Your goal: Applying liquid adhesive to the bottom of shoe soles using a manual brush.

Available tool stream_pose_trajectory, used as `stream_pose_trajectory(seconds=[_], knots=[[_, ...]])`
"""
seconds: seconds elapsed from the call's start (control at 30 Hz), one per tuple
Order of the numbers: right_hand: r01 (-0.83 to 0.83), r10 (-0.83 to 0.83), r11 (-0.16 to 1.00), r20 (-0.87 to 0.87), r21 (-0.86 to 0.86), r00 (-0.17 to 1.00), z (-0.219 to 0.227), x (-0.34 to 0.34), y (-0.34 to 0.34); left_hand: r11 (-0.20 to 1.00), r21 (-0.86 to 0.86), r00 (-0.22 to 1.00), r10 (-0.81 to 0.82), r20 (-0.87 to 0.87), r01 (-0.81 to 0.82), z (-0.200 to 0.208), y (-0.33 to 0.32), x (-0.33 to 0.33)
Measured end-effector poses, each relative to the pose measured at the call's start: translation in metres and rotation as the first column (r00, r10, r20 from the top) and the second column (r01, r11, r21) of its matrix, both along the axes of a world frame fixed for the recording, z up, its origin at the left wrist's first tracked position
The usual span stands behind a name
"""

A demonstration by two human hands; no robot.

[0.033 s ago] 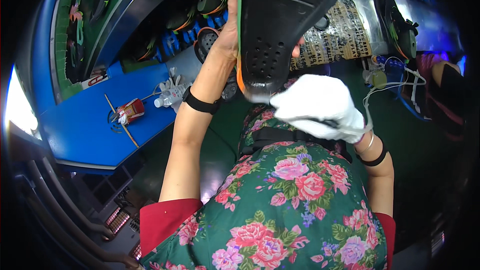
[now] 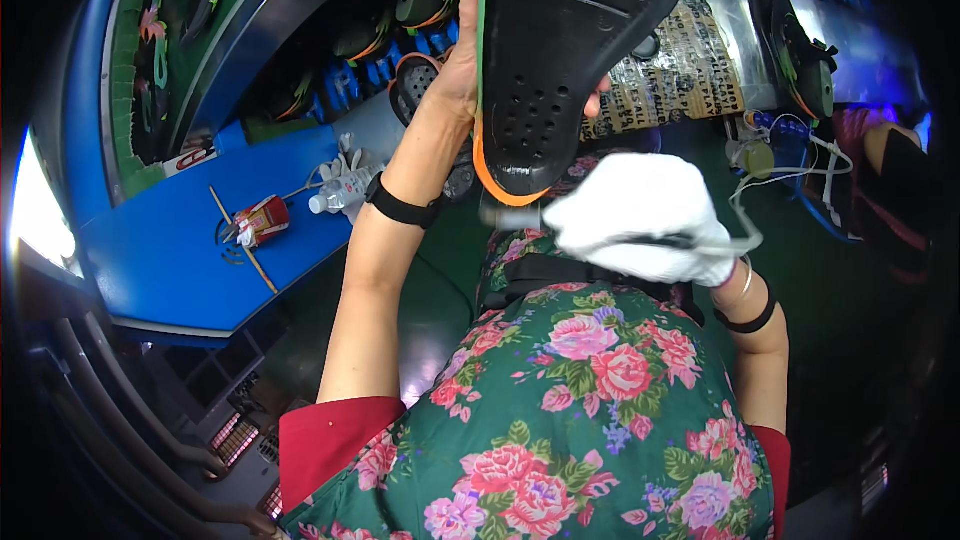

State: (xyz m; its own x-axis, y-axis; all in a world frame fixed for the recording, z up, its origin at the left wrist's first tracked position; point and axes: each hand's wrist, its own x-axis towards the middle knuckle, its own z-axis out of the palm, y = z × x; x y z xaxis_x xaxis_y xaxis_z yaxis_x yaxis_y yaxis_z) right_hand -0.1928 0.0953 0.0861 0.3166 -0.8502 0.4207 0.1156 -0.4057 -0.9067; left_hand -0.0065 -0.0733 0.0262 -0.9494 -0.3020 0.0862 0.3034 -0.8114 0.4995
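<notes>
My left hand is bare and closed around a large black shoe sole, its thumb up the left edge and fingertips showing at the right edge. The sole has rows of small holes near its lower end, with an orange and green rim. My right hand, in a white glove, is closed on a brush. Blurred bristles lie just below the sole's orange lower end; a pale tube or cord trails from the back of the glove. Most of the brush handle is hidden by the glove.
At left, a blue table bears a red carton, a stick and a plastic bottle. More shoes stand on a rack at the back. A taped cardboard piece lies behind the sole. Thin cords hang at right.
The brush has moved down from the sole's lower end, uncovering its orange rim. My right hand has shifted slightly; my left hand still holds the sole in place.
</notes>
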Motion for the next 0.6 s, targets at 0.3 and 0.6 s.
stream_pose_trajectory(seconds=[0.3,0.6], knots=[[0.07,-0.216,0.914,-0.335,-0.399,0.917,-0.018,0.004,0.004,0.989,0.071,0.968,-0.139,0.209,0.127,0.004,0.0,0.003],[-0.019,-0.034,0.981,-0.275,-0.191,0.961,-0.008,-0.003,-0.002,0.983,-0.173,0.844,0.039,0.534,0.064,0.017,0.007,0.005]])
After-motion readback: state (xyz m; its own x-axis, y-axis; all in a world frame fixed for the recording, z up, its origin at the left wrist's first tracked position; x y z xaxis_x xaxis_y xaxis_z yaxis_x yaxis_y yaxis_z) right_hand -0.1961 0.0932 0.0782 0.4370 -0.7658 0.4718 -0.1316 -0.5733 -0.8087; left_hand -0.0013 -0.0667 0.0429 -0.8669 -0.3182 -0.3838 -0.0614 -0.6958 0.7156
